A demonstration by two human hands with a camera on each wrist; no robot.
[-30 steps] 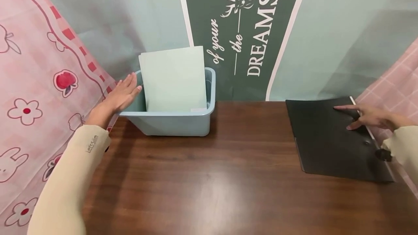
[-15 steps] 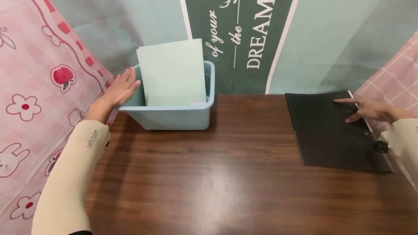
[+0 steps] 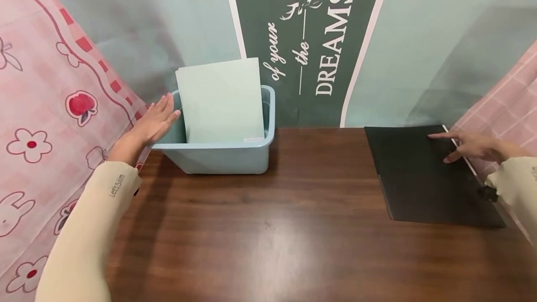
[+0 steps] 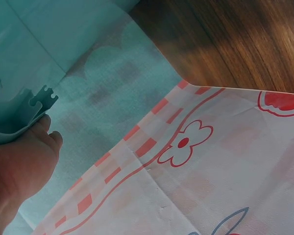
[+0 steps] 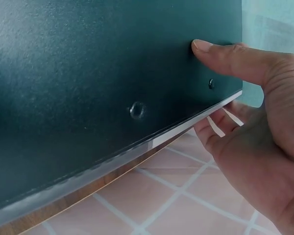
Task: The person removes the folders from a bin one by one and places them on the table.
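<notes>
A black folder (image 3: 423, 176) lies on the right part of the table. My right hand (image 3: 482, 146) holds its right edge. In the right wrist view, the thumb of this hand (image 5: 269, 117) presses on the dark cover while other fingers reach beneath the pale edge. On the left, my left hand (image 3: 153, 122) rests at the left rim of a light blue plastic bin (image 3: 218, 160), its fingers extended. Pale green folders or sheets (image 3: 222, 101) stand upright in that bin, slightly tilted. The left wrist view shows the left hand (image 4: 32, 156) against the bin's rim (image 4: 14, 132).
The brown wooden table (image 3: 272, 227) stretches between the bin and the black folder. A pale green and dark cloth (image 3: 310, 59) with printed lettering hangs behind. Pink cloths flank it, a flowered one (image 3: 42, 120) at left and a checked one (image 3: 516, 111) at right.
The head view tips slightly up and down. Both hands keep their places at the bin and the black folder. The folder's right edge shifts a little to the left.
</notes>
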